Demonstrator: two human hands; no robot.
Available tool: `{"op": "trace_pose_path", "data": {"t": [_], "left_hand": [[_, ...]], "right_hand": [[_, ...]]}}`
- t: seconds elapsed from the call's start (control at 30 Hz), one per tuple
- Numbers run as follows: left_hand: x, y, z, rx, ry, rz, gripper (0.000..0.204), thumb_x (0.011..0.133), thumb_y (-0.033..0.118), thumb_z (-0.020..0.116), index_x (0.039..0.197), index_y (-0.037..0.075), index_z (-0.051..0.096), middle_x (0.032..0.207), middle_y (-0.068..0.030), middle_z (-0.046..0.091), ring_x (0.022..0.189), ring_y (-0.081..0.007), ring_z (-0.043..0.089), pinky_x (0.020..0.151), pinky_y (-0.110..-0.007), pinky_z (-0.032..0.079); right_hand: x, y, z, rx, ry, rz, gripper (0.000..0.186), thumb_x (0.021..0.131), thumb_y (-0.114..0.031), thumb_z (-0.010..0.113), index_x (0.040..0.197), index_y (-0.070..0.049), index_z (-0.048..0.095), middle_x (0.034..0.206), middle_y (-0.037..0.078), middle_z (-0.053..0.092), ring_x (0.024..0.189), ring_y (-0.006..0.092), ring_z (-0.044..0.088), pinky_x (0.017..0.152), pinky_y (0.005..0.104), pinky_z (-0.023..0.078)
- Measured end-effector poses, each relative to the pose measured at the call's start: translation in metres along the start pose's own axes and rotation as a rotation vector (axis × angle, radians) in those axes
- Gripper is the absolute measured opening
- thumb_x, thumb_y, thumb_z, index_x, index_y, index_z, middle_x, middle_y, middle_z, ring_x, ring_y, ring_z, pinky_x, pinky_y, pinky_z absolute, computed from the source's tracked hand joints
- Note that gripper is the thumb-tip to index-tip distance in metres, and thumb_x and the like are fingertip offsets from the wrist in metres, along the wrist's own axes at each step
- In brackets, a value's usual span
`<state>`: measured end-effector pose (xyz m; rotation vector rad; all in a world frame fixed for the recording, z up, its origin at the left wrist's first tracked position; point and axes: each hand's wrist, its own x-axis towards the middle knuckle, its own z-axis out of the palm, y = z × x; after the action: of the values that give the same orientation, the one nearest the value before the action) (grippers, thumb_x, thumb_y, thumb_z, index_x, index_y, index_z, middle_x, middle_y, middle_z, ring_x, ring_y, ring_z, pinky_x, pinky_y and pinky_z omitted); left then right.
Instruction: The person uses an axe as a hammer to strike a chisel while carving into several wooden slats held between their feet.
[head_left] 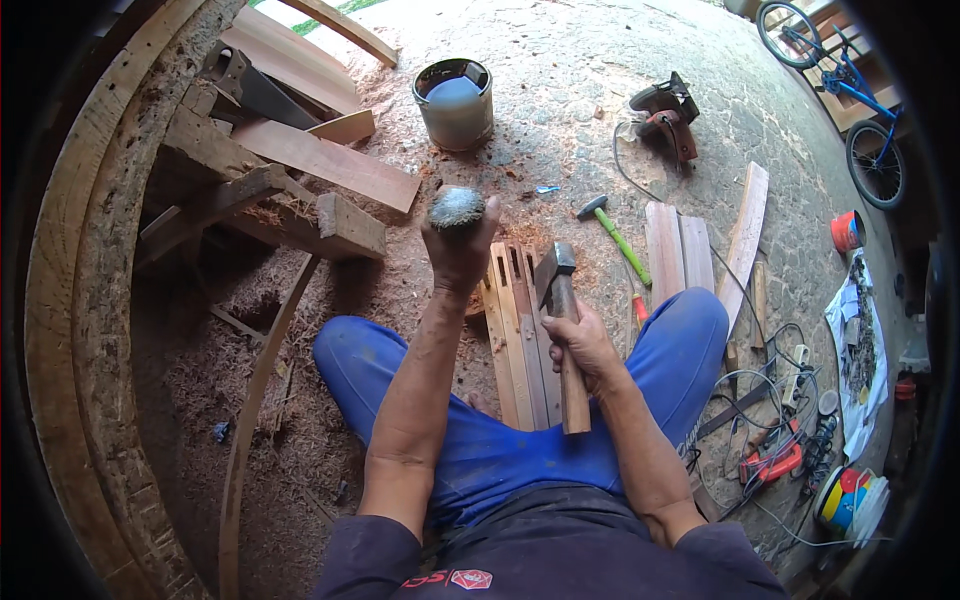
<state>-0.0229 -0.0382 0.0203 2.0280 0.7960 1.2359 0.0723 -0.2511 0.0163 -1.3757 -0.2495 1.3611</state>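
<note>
My left hand point(462, 258) is raised in front of me, its fingers wrapped round a thick tool handle point(456, 208). I see that handle end-on, with a round, frayed, whitish-grey top; the rest of the tool is hidden by my hand. In my right hand point(586, 350) is a hatchet point(574, 385), gripped partway along its wooden handle, head up and blade toward the left. Beneath and between the hands, several narrow wooden pieces point(518, 350) lie side by side between my knees. Slots are cut near their far ends.
A bucket point(455, 130) stands ahead, a circular saw point(668, 118) farther right. A green-handled hammer point(618, 240) and boards point(664, 250) lie near my right knee. Timber framing point(350, 228) and a handsaw point(262, 92) are at left. Cables point(770, 400) and a bicycle point(860, 88) are right.
</note>
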Motion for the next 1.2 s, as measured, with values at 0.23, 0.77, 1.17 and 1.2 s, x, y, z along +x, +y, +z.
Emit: {"op": "trace_pose_path", "data": {"t": [0.23,0.77,1.17,1.2], "left_hand": [[-0.004,0.001,-0.007,-0.277,-0.117,-0.15,0.02,0.085,0.009,0.076,0.08,0.004,0.057,0.065,-0.0023,0.057,0.059,-0.0135,0.054,0.058,-0.033,0.045],[-0.002,0.009,0.001,-0.206,-0.132,-0.202,0.024,0.084,0.019,0.08,0.083,0.006,0.06,0.073,-0.001,0.063,0.074,-0.021,0.063,0.081,-0.037,0.046],[-0.005,0.004,-0.002,-0.094,-0.06,-0.045,0.02,0.084,0.016,0.076,0.086,0.004,0.061,0.069,-0.0034,0.062,0.063,-0.023,0.064,0.067,-0.036,0.05],[-0.008,-0.005,-0.005,-0.049,-0.07,-0.004,0.021,0.084,0.017,0.077,0.086,0.004,0.061,0.069,-0.0034,0.062,0.063,-0.0237,0.063,0.066,-0.036,0.05]], "right_hand": [[-0.006,-0.019,0.003,0.106,-0.006,-0.126,0.029,0.092,-0.015,0.067,0.113,-0.005,0.05,0.075,0.0,0.053,0.051,0.0067,0.054,0.043,0.0252,0.049],[-0.014,-0.025,-0.007,0.082,0.065,-0.217,0.035,0.092,-0.009,0.065,0.124,-0.002,0.051,0.067,-0.002,0.052,0.048,0.0068,0.052,0.041,0.0247,0.048],[-0.02,-0.034,0.005,0.005,0.02,-0.278,0.037,0.092,-0.009,0.066,0.125,-0.001,0.05,0.069,-0.001,0.054,0.048,0.0072,0.052,0.042,0.0242,0.047],[-0.022,-0.037,0.007,-0.02,0.009,-0.293,0.038,0.092,-0.009,0.066,0.125,-0.001,0.05,0.072,-0.001,0.055,0.048,0.0073,0.052,0.043,0.0241,0.047]]}}
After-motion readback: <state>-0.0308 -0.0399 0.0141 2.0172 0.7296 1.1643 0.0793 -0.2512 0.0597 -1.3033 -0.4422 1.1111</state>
